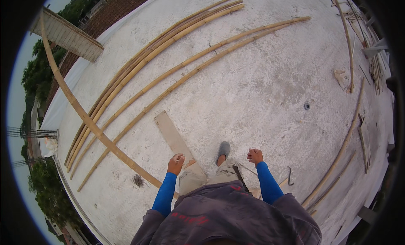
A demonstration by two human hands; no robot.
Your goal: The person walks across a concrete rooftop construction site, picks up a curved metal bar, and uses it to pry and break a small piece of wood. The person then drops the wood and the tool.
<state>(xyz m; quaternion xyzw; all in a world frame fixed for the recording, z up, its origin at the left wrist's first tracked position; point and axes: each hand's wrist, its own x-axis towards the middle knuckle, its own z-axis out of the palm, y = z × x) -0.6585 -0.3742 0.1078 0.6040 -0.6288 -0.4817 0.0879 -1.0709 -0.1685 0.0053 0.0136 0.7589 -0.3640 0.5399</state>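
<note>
My left hand [176, 164] is loosely closed, with nothing visible in it. It hangs above the near end of a flat wooden plank [171, 131] on the pale concrete. Out to the right, my right hand [255, 156] has its fingers curled in, and I see nothing held there either. Blue sleeves cover both forearms. A long thick bamboo pole [90, 124] runs from the upper left down behind my left forearm, crossing over several bamboo poles [139, 61] laid side by side. One grey shoe [224, 148] shows between the hands.
A hooked metal bar [289, 175] lies right of my right forearm. A small dark heap [138, 180] sits at left. More poles [346, 139] lie on the right. A slab-like column [71, 34] stands far left, and rebar [31, 133] juts past the left edge.
</note>
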